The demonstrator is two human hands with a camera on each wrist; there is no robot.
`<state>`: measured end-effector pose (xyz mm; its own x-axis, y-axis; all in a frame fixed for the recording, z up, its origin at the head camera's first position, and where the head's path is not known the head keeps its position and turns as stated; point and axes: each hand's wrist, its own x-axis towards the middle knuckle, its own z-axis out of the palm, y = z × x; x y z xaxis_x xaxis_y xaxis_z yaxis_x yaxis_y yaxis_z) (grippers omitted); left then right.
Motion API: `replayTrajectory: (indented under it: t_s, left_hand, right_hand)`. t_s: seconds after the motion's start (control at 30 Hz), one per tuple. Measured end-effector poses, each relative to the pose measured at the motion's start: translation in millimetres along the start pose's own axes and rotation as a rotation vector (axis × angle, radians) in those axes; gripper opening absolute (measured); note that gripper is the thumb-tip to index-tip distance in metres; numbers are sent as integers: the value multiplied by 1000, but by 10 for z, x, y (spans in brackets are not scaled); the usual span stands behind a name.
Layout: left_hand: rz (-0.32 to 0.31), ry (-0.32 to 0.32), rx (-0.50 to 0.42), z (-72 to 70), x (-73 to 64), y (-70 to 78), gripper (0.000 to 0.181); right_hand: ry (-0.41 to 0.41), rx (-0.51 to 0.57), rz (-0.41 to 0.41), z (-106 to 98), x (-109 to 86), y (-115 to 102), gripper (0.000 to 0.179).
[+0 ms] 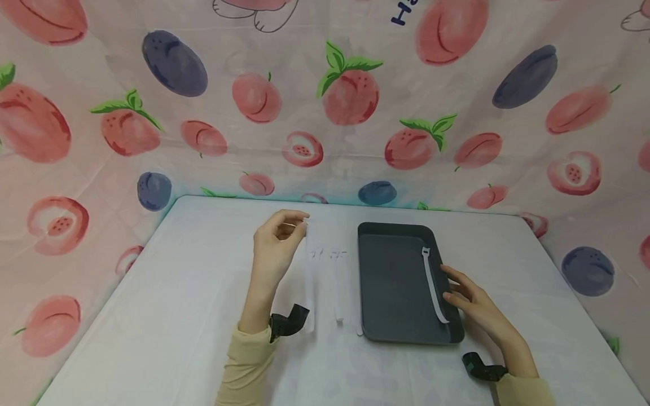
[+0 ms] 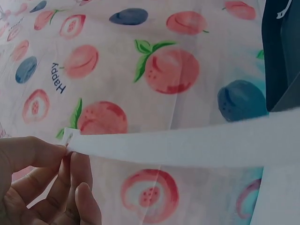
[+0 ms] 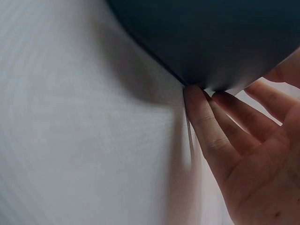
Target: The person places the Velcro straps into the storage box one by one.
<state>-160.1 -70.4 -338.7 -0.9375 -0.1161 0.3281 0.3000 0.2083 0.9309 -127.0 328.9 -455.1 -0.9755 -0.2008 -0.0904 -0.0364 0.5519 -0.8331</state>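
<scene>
My left hand is raised over the far half of the table, left of the tray. Its thumb and fingertips pinch the slotted head of a flat white strap that looks like a wide cable tie. The strap's long tail runs down toward me in the head view. My right hand touches the right side of a dark grey tray with nearly straight fingers. In the right wrist view, the fingertips meet the tray's lower edge. Inside the tray lies another white strap, lengthwise near the right wall.
Between the left hand and the tray, a further white strap lies on the white table. One more strap end shows against the tray's left edge. A fruit-printed cloth hangs behind the table's back edge.
</scene>
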Motion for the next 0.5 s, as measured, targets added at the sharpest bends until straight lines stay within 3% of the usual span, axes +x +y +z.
replayTrajectory:
  t_s: [0.5]
  left_hand:
    - [13,-119,3,270,-63,-14,15]
  right_hand:
    - [8,-20,15,-4,6,-3,65]
